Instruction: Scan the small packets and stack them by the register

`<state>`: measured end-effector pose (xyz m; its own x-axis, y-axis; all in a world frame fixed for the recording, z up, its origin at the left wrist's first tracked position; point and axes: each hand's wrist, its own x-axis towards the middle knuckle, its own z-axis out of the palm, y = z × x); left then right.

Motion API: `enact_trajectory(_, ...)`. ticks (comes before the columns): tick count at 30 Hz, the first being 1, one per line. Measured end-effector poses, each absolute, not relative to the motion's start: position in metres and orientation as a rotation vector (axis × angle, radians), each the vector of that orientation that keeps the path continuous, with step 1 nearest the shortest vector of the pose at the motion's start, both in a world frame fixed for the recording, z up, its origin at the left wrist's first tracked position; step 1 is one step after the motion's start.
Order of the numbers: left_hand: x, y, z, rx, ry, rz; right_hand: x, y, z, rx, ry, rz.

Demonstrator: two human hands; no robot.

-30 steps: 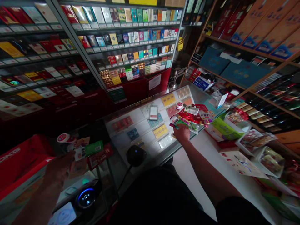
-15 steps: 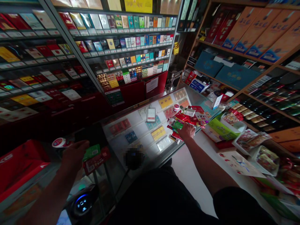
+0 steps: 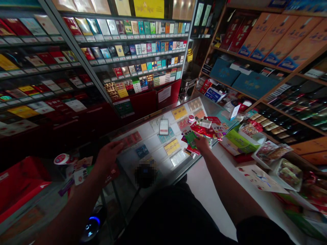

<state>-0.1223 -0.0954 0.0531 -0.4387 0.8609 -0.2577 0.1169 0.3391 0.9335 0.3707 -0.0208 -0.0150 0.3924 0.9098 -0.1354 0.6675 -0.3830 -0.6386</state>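
Observation:
My right hand (image 3: 202,144) is closed on the edge of a green snack packet (image 3: 190,139). The packet is at the near side of a pile of red and mixed snack packets (image 3: 204,128) on the glass display counter (image 3: 153,149). A small round tub (image 3: 190,118) with a red and white lid stands beside that pile. My left hand (image 3: 110,154) reaches over the counter's left end, its fingers stretched out and nothing seen in them. Behind my left forearm lie more snack packets (image 3: 81,174) and another tub (image 3: 62,159).
A scanner-like black device (image 3: 145,174), blurred out, stands on the counter near me. A red box (image 3: 22,187) is at the far left. A device with a blue light ring (image 3: 91,227) sits low. Cigarette shelves (image 3: 138,47) line the back; stocked shelves (image 3: 276,64) stand right.
My left hand has moved right and forward, away from the packets on the left. The green packet in my right hand has shifted slightly and turned.

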Motion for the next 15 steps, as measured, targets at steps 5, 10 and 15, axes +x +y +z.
enact_trajectory(5, -0.06, -0.073, 0.062, 1.03, 1.599, 1.061, 0.347, -0.04, -0.003, -1.846, -1.033, 1.121)
enact_trajectory(10, 0.002, -0.045, 0.068, 1.293, 1.54, 0.892, 0.33, -0.061, 0.014, -1.614, -1.094, 1.334)
enact_trajectory(15, 0.048, -0.018, 0.062, 1.316, 1.263, 0.74, 0.324, -0.072, 0.024, -1.586, -1.285, 1.303)
